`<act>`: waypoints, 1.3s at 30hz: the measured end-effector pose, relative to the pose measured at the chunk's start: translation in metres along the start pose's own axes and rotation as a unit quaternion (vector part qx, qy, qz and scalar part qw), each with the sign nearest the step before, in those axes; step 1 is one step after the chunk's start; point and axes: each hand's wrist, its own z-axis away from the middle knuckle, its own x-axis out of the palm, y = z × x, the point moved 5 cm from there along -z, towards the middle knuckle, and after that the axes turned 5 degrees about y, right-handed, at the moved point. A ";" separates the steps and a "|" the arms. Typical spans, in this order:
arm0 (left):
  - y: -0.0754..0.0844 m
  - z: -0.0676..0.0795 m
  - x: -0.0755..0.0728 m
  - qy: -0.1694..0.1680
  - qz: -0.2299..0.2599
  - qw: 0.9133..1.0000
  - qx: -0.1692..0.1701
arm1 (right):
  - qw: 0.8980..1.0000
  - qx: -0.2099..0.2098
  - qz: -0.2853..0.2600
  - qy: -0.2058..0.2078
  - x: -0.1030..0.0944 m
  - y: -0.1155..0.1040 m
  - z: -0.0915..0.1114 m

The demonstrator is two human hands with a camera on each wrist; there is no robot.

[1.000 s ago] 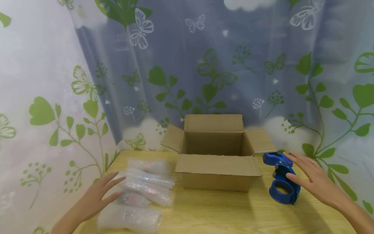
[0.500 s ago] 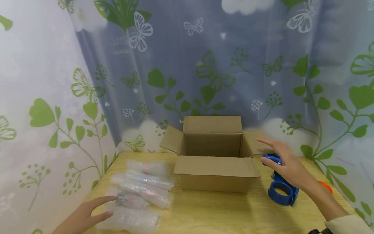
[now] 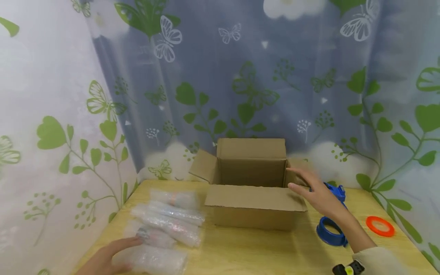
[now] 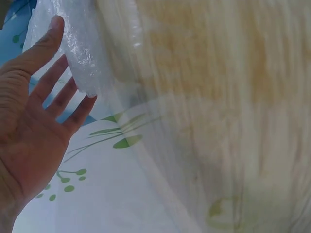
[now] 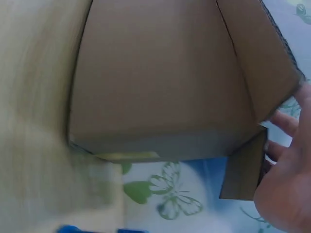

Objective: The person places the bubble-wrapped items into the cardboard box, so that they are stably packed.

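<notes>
An open cardboard box (image 3: 254, 217) stands mid-table with its flaps spread. My right hand (image 3: 321, 198) is at its right side flap, thumb and fingers apart. In the right wrist view, fingertips (image 5: 284, 124) lie close to the side flap (image 5: 245, 167), partly behind it; contact is unclear. My left hand (image 3: 106, 256) is at the front left, beside a bubble-wrapped packet (image 3: 154, 259). In the left wrist view its fingers are spread and extended, with some tips at the edge of the bubble wrap (image 4: 80, 48).
Several more bubble-wrapped packets (image 3: 172, 225) lie left of the box. A blue tape dispenser (image 3: 331, 235), partly hidden by my right forearm, is on the right, with an orange ring (image 3: 379, 226) beyond it. A patterned curtain (image 3: 206, 76) hangs behind the wooden table (image 3: 240, 252).
My right hand has moved left from the blue tape dispenser to the box's right flap, uncovering the orange ring. My left hand has come down toward the nearest bubble-wrapped packet.
</notes>
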 end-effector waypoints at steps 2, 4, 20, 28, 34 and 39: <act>0.001 0.002 0.001 0.032 -0.013 0.998 0.050 | 1.000 0.012 0.001 0.004 0.007 0.004 0.002; 0.000 0.002 0.003 0.047 -0.024 0.996 0.077 | 1.000 0.014 0.002 0.017 0.013 0.008 0.004; -0.002 -0.003 0.005 -0.028 -0.002 1.000 -0.004 | 0.994 -0.001 -0.046 0.099 0.028 0.024 0.013; 0.002 -0.007 0.004 0.006 -0.075 0.996 0.056 | 0.992 -0.016 -0.052 0.115 0.029 0.023 0.013; 0.014 -0.011 0.002 -0.023 0.011 0.999 0.032 | 0.992 -0.018 -0.048 0.118 0.029 0.023 0.013; 0.020 -0.012 0.006 -0.095 0.082 0.991 -0.044 | 0.992 -0.016 -0.048 0.118 0.030 0.024 0.015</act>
